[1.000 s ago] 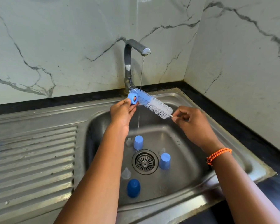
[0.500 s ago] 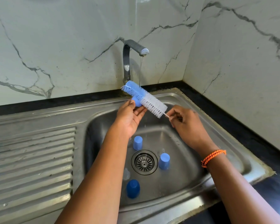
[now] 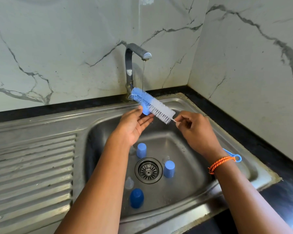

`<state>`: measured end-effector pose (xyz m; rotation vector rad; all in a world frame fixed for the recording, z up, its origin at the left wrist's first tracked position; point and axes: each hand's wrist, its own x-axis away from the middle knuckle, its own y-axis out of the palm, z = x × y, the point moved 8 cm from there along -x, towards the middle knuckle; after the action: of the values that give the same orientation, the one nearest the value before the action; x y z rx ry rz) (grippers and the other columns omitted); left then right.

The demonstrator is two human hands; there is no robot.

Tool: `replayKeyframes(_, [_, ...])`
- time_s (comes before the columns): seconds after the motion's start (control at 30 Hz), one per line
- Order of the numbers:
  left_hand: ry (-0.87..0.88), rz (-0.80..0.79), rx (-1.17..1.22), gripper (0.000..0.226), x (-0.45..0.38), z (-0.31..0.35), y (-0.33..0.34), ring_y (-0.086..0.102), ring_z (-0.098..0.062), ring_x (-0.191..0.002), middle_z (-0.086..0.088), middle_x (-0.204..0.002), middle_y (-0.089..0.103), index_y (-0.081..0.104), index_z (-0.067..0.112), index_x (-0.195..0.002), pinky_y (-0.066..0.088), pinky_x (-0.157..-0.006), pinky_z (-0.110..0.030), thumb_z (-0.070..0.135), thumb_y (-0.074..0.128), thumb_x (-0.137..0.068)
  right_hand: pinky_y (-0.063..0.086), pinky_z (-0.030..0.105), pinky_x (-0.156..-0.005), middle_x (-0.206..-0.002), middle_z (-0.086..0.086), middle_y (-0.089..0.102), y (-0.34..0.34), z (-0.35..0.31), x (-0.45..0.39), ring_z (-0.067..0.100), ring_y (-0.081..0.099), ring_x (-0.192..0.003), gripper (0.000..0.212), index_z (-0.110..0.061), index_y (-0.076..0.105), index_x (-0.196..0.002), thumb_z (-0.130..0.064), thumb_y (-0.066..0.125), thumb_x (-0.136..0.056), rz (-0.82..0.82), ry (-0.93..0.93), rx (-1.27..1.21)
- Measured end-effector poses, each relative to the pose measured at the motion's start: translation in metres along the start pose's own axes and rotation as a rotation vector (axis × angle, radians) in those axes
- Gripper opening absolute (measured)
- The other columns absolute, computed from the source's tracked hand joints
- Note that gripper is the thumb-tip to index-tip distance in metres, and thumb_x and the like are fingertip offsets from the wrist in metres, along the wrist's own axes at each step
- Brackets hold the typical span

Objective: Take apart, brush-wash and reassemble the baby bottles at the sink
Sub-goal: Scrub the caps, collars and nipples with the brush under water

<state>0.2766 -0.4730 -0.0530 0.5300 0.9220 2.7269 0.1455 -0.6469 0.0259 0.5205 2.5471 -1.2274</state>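
Your left hand (image 3: 134, 125) is up over the far side of the sink (image 3: 189, 215), palm up, fingers mostly straight, with a small blue bottle ring (image 3: 145, 110) sitting on the fingertips, thumb right beside it. So it's more cradled than gripped, far as you can tell from here. Your right hand (image 3: 195, 132) is pinching the thin wire stem of the bottle brush (image 3: 152, 105) between thumb and fingers, the other fingers curled in. The bristle head runs up and left from that pinch, white near your hand and blue at the far tip, and it lies across the ring. The brush's blue loop handle (image 3: 236, 157) pokes out past your right wrist, next to the orange bracelet (image 3: 221, 163).

The tap (image 3: 137, 54) is running a thin stream that lands on the blue end of the bristles.

Down in the basin around the drain (image 3: 148, 170): two light blue caps (image 3: 141, 150) (image 3: 169, 168), one left-far of the drain and one right of it, a darker blue cap (image 3: 136, 198) on the near side, and a clear teat (image 3: 129, 183) just beyond that one.
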Motion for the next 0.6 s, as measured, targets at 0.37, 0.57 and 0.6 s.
replayKeyframes(0.37, [-0.03, 0.12, 0.032, 0.019, -0.001, -0.006, -0.017, 0.076, -0.027, -0.097, -0.018, -0.11, 0.075, 0.063, 0.003, -0.12, 0.065, -0.072, -0.037, 0.011, 0.048, -0.11, 0.054, 0.037, -0.072, -0.078, -0.01, 0.072, -0.001, 0.008, 0.0, 0.013, 0.063, -0.075, 0.014, -0.025, 0.078, -0.093, -0.011, 0.072, -0.092, -0.033, 0.039, 0.059])
replayKeyframes(0.57, [0.015, 0.12, 0.05, 0.025, -0.004, 0.003, -0.021, 0.077, -0.028, -0.099, -0.022, -0.115, 0.075, 0.061, 0.004, -0.119, 0.059, -0.09, -0.04, 0.025, 0.05, -0.11, 0.056, 0.043, -0.072, -0.081, -0.01, 0.07, -0.013, 0.006, 0.0, 0.014, 0.062, -0.077, 0.014, -0.026, 0.075, -0.096, -0.014, 0.07, -0.096, 0.092, 0.037, 0.052])
replayKeyframes(0.6, [0.035, 0.149, 0.068, 0.026, -0.005, 0.006, -0.024, 0.076, -0.028, -0.101, -0.022, -0.117, 0.074, 0.061, 0.003, -0.12, 0.058, -0.092, -0.041, 0.025, 0.051, -0.11, 0.056, 0.044, -0.073, -0.081, -0.01, 0.07, -0.013, 0.006, -0.001, 0.014, 0.063, -0.077, 0.013, -0.027, 0.075, -0.096, -0.014, 0.07, -0.096, 0.074, 0.036, 0.057])
